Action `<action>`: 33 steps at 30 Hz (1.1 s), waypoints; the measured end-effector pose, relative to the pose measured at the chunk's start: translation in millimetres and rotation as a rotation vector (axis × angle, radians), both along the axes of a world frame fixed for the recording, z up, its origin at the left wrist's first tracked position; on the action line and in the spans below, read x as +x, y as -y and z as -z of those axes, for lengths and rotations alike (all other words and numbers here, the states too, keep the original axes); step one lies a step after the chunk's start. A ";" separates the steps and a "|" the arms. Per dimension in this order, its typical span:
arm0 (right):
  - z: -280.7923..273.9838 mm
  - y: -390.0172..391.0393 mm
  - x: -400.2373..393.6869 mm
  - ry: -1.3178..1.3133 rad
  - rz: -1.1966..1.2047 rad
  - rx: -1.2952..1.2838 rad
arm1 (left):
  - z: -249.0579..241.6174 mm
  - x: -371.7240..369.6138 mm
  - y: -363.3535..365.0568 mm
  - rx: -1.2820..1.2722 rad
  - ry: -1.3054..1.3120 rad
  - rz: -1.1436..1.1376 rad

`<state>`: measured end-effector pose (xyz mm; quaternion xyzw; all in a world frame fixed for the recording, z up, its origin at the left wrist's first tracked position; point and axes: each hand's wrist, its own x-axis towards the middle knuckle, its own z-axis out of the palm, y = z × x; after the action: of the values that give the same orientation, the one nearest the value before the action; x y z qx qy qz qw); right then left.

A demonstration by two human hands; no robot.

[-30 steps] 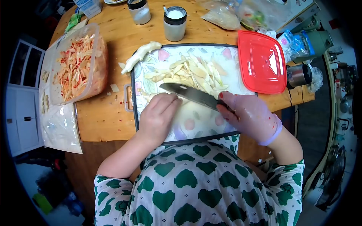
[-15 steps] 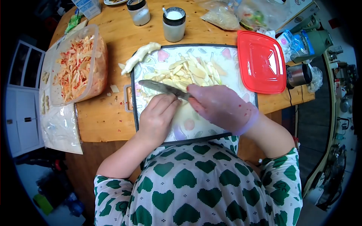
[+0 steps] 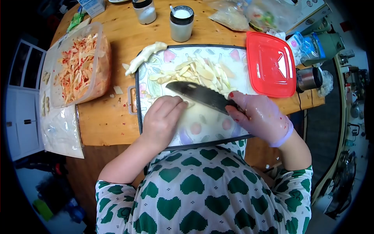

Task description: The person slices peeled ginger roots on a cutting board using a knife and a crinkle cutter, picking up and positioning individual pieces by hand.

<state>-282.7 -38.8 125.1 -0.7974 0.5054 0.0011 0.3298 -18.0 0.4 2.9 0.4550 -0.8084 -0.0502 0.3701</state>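
My right hand, in a thin clear glove with red specks, grips the handle of a kitchen knife. The dark blade points left, tilted over the patterned cutting board. My left hand is bare, its fingers curled on the board around a pale piece of peeled ginger, of which only the end shows at the fingertips. Beyond the blade lies a pile of ginger slices. One whole peeled ginger root rests across the board's far left corner.
On the left stands a clear plastic tub of shredded vegetables with red bits. A red lid overlaps the board's right edge. Two jars, one a white-filled jar with a spoon, stand at the back, beside plastic bags.
The knife and my right hand have moved right, away from my left fingers, and the blade now shows more of its flat side. My left hand has hardly moved.
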 end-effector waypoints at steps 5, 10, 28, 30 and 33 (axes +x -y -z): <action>-11.0 -6.3 -1.4 -0.064 -0.061 0.011 | -0.9 1.2 -0.7 0.007 0.025 -0.003; -16.5 3.2 10.5 -0.104 -0.078 0.072 | -1.3 0.1 -1.8 0.014 0.022 -0.010; 13.6 6.9 -8.1 -0.042 0.024 0.002 | -1.9 1.6 -2.2 0.006 0.006 -0.015; 1.8 1.7 -0.1 -0.024 -0.005 -0.002 | -1.2 0.9 -2.3 0.009 0.005 -0.013; -5.9 -4.1 3.2 -0.048 -0.042 0.023 | -0.1 1.8 -4.1 0.013 0.011 -0.019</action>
<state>-279.5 -34.7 130.9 -0.8037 0.4963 0.0329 0.3265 -16.2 4.5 3.1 0.4653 -0.8058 -0.0496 0.3629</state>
